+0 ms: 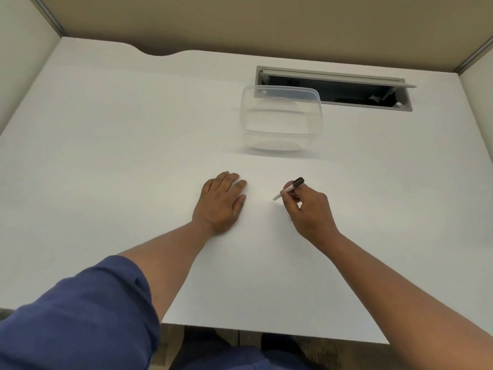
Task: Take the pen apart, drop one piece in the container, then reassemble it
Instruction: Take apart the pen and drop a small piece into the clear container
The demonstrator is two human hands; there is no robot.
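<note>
Clear plastic container [280, 118] is set open toward the desk's [106, 156] far edge, ready for a piece. Nearer the front edge, the pen [289, 188] is pinched, apparently whole, in the right hand's [309, 212] closed fingers; the left hand [221, 201] is rested flat, empty.

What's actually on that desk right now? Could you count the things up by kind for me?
Pens: 1, the pen, held in the right hand
Clear plastic containers: 1, the container, with nothing visible inside
Hands on or over the desk: 2, the left hand lying flat and the right hand
Total: 4
</note>
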